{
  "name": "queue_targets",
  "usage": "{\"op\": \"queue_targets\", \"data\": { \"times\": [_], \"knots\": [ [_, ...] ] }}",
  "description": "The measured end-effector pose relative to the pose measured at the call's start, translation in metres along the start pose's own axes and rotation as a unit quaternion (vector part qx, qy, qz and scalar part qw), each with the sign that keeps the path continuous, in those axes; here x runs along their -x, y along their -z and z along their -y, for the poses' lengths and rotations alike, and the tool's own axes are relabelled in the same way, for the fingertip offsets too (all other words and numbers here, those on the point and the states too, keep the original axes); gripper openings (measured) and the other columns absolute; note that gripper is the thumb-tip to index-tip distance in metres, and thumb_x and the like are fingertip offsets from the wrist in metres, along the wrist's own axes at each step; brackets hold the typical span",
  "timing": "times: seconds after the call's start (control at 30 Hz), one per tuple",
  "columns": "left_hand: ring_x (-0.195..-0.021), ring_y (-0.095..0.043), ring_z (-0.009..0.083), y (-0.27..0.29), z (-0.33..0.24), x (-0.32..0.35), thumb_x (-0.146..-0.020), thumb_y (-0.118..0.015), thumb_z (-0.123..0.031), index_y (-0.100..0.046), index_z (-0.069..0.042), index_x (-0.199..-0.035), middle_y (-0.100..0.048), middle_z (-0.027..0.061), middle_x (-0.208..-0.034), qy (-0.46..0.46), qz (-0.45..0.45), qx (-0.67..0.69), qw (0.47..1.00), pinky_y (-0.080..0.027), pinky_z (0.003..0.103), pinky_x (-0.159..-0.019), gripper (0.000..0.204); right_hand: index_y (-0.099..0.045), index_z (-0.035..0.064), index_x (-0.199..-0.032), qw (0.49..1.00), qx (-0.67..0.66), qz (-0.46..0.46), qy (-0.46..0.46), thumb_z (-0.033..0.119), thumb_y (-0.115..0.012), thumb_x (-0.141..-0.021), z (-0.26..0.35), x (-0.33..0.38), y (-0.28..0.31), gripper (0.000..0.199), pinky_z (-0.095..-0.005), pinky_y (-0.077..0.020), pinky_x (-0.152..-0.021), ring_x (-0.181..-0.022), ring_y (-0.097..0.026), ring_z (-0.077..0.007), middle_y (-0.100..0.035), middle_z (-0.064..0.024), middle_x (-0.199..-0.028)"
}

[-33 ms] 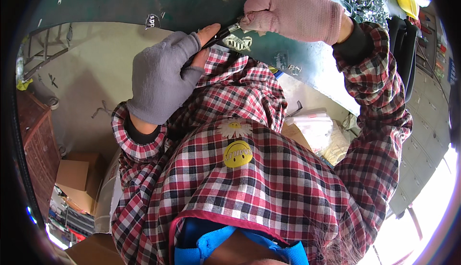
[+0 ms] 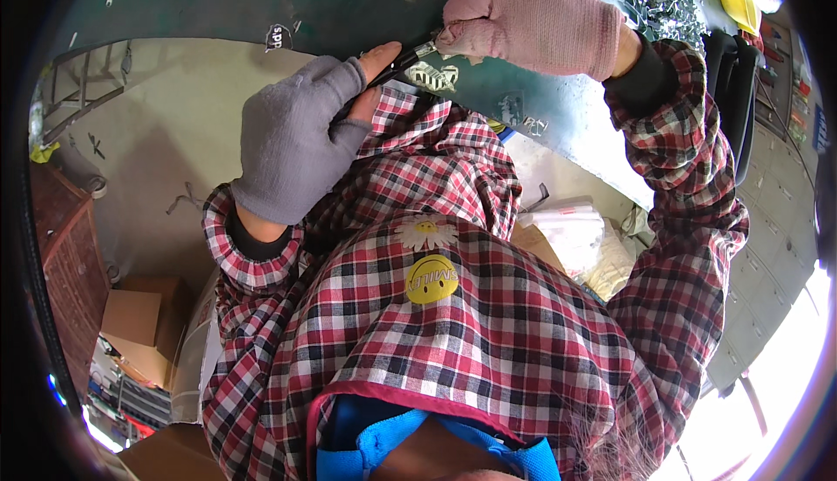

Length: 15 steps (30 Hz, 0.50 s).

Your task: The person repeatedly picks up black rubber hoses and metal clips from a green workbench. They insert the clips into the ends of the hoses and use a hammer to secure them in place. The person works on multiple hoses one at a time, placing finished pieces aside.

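Observation:
My left hand point(image 2: 296, 136), in a grey glove with bare fingertips, is closed around a slim black tool with a metal tip point(image 2: 403, 63); its exact kind cannot be told. My right hand point(image 2: 532, 23), in a pink glove, is curled into a fist at the tool's metal end. What its fingers grip is hidden by the glove. Both hands are at the near edge of a dark green worktable point(image 2: 218, 10). Just below the tool, a pale printed sticker point(image 2: 432, 76) is stuck on the table.
Small shiny metal pieces point(image 2: 670, 10) lie heaped on the table at the right, near a yellow object point(image 2: 739, 3). A cardboard box point(image 2: 131, 320) and a reddish-brown wooden cabinet point(image 2: 71, 285) stand at lower left. White plastic bags point(image 2: 567, 235) lie below the table's right side.

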<state>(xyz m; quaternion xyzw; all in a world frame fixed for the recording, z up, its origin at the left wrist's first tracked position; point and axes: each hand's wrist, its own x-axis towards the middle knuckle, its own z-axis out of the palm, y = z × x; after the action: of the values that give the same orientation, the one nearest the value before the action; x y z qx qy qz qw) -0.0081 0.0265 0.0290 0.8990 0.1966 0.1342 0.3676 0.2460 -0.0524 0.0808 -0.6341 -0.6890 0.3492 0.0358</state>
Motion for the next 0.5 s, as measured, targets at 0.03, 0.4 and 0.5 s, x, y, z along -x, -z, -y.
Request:
{"op": "queue_targets", "data": {
  "times": [0.03, 0.4, 0.5],
  "knots": [
    [-0.062, -0.062, 0.0265, 0.000, 0.001, 0.000, -0.088, -0.071, -0.012, -0.068, -0.022, -0.131, -0.060, 0.0086, -0.076, -0.003, -0.005, 0.000, 1.000, -0.049, 0.038, -0.056, 0.044, -0.068, 0.0098, -0.082, 1.000, 0.002, 0.006, -0.006, 0.041, -0.063, -0.094, 0.000, -0.001, -0.001, 0.034, -0.0456, -0.0512, -0.065, -0.073, -0.064, -0.0386, -0.065, -0.0152, -0.073],
    [-0.065, -0.063, 0.0258, -0.005, 0.010, 0.000, -0.091, -0.069, -0.015, -0.068, -0.022, -0.131, -0.063, 0.0077, -0.077, -0.007, -0.021, -0.005, 1.000, -0.050, 0.036, -0.058, 0.040, -0.069, 0.0079, -0.079, 0.999, -0.016, -0.029, 0.005, 0.038, -0.063, -0.092, 0.003, -0.007, -0.009, 0.034, -0.0459, -0.0508, -0.066, -0.074, -0.064, -0.0385, -0.064, -0.0165, -0.073],
    [-0.066, -0.064, 0.0260, -0.006, 0.012, -0.001, -0.092, -0.068, -0.016, -0.068, -0.022, -0.130, -0.064, 0.0079, -0.079, -0.017, -0.025, -0.014, 0.999, -0.051, 0.036, -0.059, 0.039, -0.070, 0.0075, -0.080, 0.999, -0.040, 0.002, -0.022, 0.035, -0.063, -0.091, 0.002, -0.009, -0.006, 0.030, -0.0453, -0.0506, -0.065, -0.073, -0.064, -0.0373, -0.065, -0.0164, -0.074]
  ]
}}
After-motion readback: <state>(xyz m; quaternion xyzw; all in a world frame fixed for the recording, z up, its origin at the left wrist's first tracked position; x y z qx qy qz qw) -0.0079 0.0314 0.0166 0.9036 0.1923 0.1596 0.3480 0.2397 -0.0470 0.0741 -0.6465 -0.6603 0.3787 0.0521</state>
